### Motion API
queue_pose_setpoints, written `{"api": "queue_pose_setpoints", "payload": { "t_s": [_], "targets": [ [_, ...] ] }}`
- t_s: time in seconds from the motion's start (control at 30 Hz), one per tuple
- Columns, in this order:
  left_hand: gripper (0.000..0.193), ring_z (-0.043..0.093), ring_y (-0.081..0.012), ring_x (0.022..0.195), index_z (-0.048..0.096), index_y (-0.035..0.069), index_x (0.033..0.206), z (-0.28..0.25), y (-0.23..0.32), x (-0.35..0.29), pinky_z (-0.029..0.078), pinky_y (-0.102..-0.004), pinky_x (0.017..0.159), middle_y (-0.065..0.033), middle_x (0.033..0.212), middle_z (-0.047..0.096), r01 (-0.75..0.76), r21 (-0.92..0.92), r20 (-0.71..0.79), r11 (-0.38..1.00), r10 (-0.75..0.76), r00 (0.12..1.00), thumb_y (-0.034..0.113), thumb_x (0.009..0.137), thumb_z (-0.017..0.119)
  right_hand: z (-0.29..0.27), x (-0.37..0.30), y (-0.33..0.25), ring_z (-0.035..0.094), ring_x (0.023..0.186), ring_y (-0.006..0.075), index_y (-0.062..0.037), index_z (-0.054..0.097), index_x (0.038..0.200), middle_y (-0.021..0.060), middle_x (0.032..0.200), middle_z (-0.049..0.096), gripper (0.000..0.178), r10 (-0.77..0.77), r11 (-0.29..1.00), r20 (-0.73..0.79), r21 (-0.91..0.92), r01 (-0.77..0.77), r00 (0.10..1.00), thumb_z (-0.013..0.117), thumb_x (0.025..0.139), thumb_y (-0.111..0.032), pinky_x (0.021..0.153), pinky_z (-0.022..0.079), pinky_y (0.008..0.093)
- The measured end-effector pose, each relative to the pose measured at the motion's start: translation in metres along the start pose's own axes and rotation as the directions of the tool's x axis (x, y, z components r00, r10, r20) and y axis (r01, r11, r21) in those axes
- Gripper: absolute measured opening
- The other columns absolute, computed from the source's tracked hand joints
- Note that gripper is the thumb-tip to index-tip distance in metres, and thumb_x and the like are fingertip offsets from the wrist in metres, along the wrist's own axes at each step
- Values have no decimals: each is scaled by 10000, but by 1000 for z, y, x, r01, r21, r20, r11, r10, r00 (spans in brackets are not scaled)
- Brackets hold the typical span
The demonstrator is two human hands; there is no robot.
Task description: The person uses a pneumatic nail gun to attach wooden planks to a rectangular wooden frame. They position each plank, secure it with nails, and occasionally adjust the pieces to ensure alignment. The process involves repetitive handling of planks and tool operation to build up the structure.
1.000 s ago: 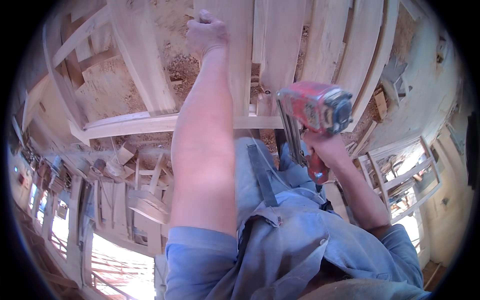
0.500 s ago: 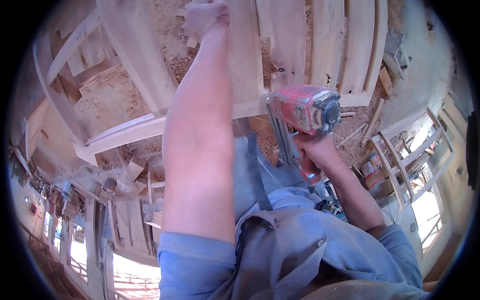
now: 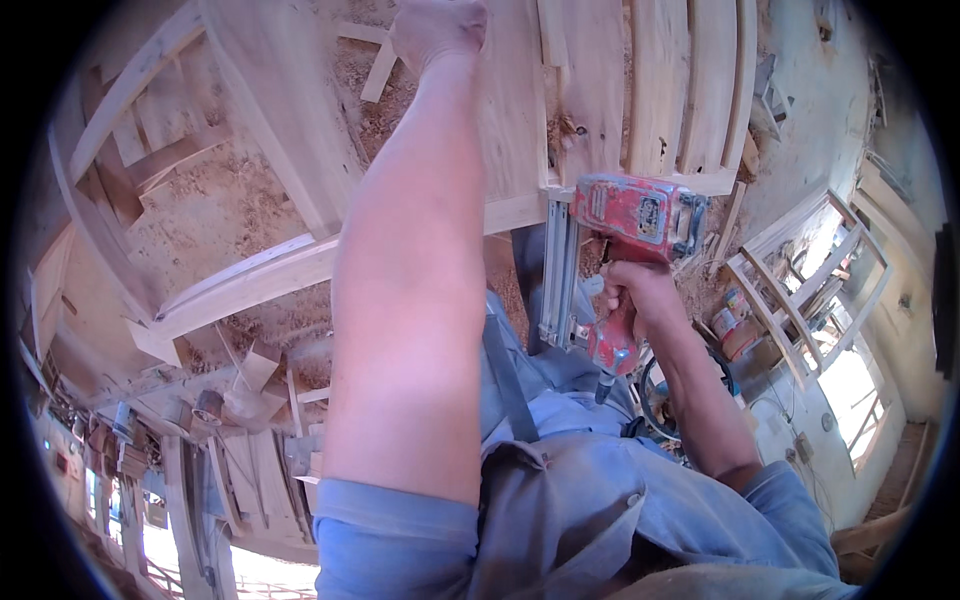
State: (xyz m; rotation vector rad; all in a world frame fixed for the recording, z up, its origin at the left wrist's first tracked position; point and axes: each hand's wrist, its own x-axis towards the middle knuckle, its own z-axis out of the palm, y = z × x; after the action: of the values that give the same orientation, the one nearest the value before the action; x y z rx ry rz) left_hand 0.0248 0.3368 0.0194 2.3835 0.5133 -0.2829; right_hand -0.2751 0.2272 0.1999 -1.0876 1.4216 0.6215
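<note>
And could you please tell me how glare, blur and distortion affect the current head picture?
Head view: the lower-left opening and right-hand opening burn out to white; the left forearm shows pale glare; the rightmost wooden slat looks bowed, likely fisheye distortion; the red nail gun is fairly crisp; the left hand, at the upper edge, is harder to read.

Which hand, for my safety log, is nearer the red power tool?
Right. The right hand grips the red power tool; the left hand is farther off, ahead and leftward of it.
</note>
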Motion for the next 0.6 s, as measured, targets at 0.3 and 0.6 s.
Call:
{"api": "queue_pose_setpoints", "payload": {
  "t_s": [0.3,0.6],
  "targets": [
    [714,654,-435,1097,577,-133,1132,6,-11,5,479,-468,996,-311,1115,673,-27,37,43,999,26,999,524,855,617,34,-17,14,550,507,142,-25,606,753,52,619,581,106,-95,965,-69,-251,75,993,608,835,-93,487,427,318],
    [759,646,-439,1112,601,-122,1120,9,-19,11,494,-461,984,-303,1132,673,-38,68,8,997,38,999,577,829,645,21,-15,36,527,512,116,-27,633,851,30,602,563,98,-229,918,-32,-338,205,973,608,843,-122,485,407,303]
  ]
}}
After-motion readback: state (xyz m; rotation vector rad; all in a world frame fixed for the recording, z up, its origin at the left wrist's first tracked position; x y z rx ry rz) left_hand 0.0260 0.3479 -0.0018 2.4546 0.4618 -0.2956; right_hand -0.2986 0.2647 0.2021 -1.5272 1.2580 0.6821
